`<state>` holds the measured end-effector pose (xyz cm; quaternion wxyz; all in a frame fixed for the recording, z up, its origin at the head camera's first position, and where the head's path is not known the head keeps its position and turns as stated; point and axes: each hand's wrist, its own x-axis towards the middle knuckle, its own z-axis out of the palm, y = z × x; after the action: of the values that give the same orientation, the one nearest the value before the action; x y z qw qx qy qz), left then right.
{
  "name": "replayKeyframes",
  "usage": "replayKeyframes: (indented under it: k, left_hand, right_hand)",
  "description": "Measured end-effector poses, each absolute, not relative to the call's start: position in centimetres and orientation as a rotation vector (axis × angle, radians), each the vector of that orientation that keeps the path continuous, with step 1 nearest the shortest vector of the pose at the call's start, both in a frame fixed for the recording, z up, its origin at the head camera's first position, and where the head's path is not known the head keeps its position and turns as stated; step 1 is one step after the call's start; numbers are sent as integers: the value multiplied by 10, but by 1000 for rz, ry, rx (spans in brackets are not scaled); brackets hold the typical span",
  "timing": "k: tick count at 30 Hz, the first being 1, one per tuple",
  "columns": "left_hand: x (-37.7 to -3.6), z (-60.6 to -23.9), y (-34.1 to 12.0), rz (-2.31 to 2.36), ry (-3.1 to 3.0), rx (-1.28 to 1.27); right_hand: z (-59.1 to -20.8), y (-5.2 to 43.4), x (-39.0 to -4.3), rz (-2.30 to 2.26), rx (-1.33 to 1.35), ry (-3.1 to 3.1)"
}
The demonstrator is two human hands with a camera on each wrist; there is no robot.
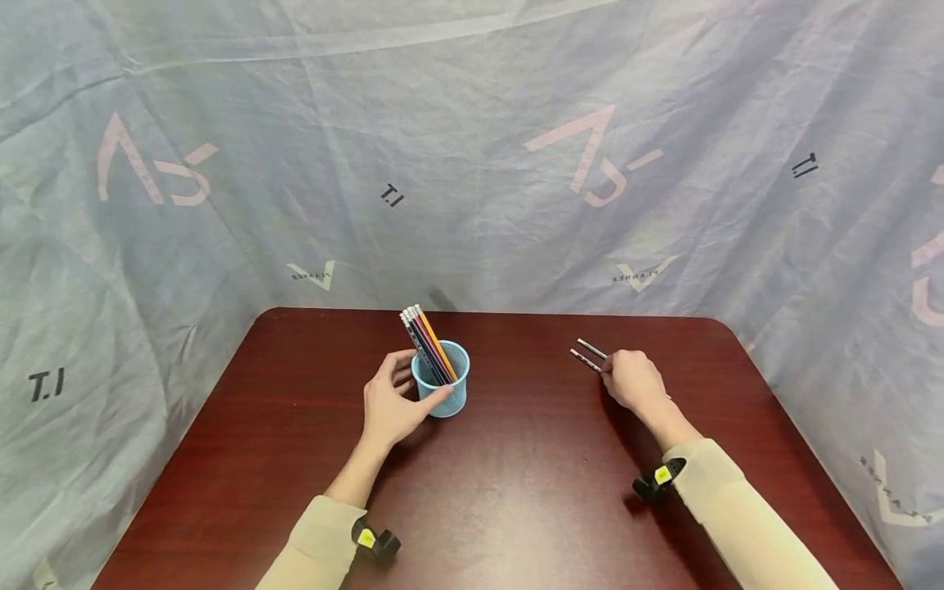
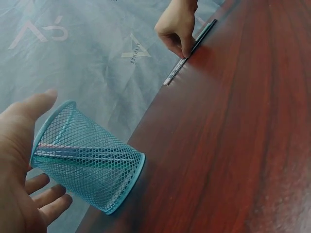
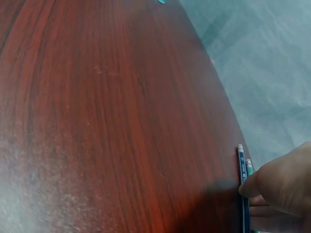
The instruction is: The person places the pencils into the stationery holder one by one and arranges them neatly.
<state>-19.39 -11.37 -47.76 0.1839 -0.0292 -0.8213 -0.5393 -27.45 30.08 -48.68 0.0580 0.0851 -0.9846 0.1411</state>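
A light blue mesh pencil cup point(image 1: 441, 399) stands on the table, with several pencils point(image 1: 431, 348) leaning in it, eraser ends up. My left hand point(image 1: 391, 407) holds the cup loosely from the left, thumb along the near rim and fingers round the far side. In the left wrist view the cup point(image 2: 92, 160) sits between thumb and fingers. Over at the right, my right hand point(image 1: 634, 378) pinches two pencils low over the tabletop. One is a dark blue pencil point(image 3: 241, 165), the other a green pencil point(image 3: 249, 167); their eraser ends stick out past the fingers.
The dark red wooden table point(image 1: 501, 492) has rounded far corners. A grey printed cloth point(image 1: 472, 164) hangs behind it and along both sides. Each wrist wears a small black camera, the left camera point(image 1: 376, 541) and the right camera point(image 1: 656, 479).
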Motion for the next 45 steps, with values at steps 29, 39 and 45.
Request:
replayKeyframes:
  k: [29,39,45]
  left_hand:
    - [-200,-472,-116,-1567,-2305,-77]
    - [-199,-475,-116,-1582,-2313,-76]
    - [-198,-473,-115,-1591,-2309,-74]
  right_hand:
    - [-474,294,-273,361,283,-3045]
    - [-460,283,-276,507,428,-2792]
    - [-441,257,-280,684,523,-2542]
